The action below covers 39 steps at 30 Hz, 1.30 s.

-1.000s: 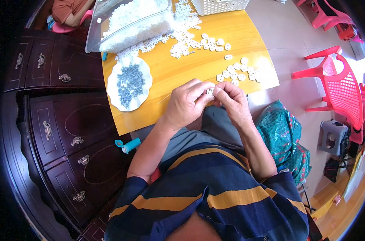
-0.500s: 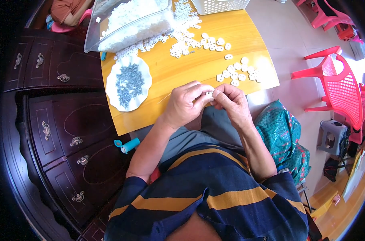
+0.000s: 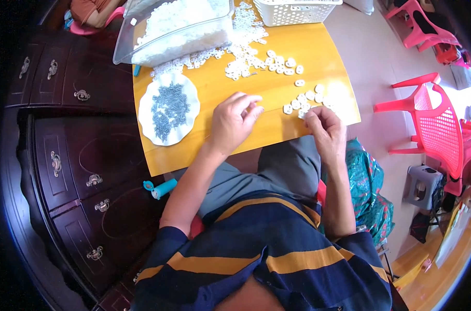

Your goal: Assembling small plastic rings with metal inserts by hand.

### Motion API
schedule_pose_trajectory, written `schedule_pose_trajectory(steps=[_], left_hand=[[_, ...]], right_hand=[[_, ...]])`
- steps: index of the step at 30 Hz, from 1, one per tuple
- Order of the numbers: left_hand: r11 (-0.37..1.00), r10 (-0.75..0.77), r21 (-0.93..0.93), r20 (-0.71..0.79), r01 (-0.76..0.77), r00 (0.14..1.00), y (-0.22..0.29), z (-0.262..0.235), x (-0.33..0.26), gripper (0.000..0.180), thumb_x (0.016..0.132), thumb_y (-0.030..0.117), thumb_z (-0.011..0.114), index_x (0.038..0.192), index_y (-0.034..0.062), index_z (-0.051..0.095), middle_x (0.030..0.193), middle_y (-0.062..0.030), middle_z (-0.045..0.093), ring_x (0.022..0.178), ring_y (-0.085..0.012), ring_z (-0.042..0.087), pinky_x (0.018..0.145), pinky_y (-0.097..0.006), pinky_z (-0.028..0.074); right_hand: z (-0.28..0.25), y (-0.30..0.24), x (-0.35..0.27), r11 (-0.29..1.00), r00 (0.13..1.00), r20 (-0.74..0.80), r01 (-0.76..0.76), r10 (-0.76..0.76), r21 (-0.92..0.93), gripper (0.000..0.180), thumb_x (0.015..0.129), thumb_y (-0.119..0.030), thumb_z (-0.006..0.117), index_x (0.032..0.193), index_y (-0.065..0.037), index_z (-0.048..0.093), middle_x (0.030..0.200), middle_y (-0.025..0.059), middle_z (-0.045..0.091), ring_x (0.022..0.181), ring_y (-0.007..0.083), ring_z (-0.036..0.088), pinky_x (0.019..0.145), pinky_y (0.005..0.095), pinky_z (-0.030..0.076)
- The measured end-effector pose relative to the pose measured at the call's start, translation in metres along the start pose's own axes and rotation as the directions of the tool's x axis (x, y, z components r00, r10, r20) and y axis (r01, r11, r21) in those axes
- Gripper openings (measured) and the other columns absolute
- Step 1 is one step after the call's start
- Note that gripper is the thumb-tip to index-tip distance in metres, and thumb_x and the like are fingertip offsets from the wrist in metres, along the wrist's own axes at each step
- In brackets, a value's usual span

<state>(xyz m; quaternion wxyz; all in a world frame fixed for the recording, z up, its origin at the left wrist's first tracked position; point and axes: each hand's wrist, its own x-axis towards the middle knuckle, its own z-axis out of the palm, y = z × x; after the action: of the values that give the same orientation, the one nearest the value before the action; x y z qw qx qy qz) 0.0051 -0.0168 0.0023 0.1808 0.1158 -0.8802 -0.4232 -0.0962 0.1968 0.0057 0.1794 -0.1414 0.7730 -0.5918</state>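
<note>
My left hand hovers over the near part of the yellow table, its thumb and forefinger apart with nothing visible between them. At the table's right, my right hand is closed, thumb against curled fingers, beside a group of small white plastic pieces with holes. Whatever those fingers hold, if anything, is hidden. More such white pieces lie farther back. To the left of my left hand stands a white scalloped plate bearing many small dark metal pins.
A clear plastic bin full of white parts stands at the far left of the table, with loose parts spilled around it. A white perforated basket is at the far edge. Dark drawers flank the left; a pink chair stands right.
My hands have come apart from working together on a small white piece. The right moved rightward to the group of pieces; the left stayed near its place and loosened its fingers.
</note>
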Motion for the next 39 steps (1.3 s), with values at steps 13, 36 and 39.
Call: schedule_pose_trajectory(steps=[13, 36, 39], left_hand=[[0.914, 0.150, 0.393, -0.097, -0.100, 0.984, -0.021, 0.016, 0.071, 0.008, 0.089, 0.017, 0.068, 0.090, 0.0102, 0.071, 0.090, -0.0092, 0.068, 0.078, -0.0312, 0.068, 0.068, -0.041, 0.056], [0.994, 0.075, 0.081, -0.052, -0.070, 0.996, 0.009, 0.002, -0.005, 0.009, 0.089, 0.008, 0.062, 0.086, 0.0057, 0.053, 0.080, -0.0131, 0.061, 0.074, -0.0357, 0.064, 0.064, -0.046, 0.051], [0.998, -0.048, -0.041, -0.078, 0.045, 0.996, 0.007, -0.005, -0.027, 0.008, 0.088, 0.004, 0.061, 0.088, 0.0032, 0.053, 0.078, -0.0148, 0.062, 0.072, -0.0350, 0.064, 0.065, -0.043, 0.051]], right_hand=[[-0.024, -0.011, 0.008, 0.842, 0.992, -0.093, 0.021, -0.084, -0.539, 0.019, 0.089, -0.022, 0.068, 0.089, -0.003, 0.071, 0.078, 0.0170, 0.070, 0.071, 0.0315, 0.070, 0.069, 0.0401, 0.054], [0.000, -0.024, 0.021, 0.810, 0.933, -0.080, 0.260, -0.351, -0.526, 0.011, 0.087, -0.010, 0.070, 0.097, -0.004, 0.068, 0.087, 0.0136, 0.070, 0.065, 0.0237, 0.068, 0.062, 0.0352, 0.054], [0.027, -0.037, 0.033, 0.792, 0.918, 0.054, 0.368, -0.393, -0.487, 0.008, 0.087, -0.010, 0.070, 0.094, -0.007, 0.068, 0.087, 0.0120, 0.070, 0.067, 0.0253, 0.069, 0.062, 0.0367, 0.055]])
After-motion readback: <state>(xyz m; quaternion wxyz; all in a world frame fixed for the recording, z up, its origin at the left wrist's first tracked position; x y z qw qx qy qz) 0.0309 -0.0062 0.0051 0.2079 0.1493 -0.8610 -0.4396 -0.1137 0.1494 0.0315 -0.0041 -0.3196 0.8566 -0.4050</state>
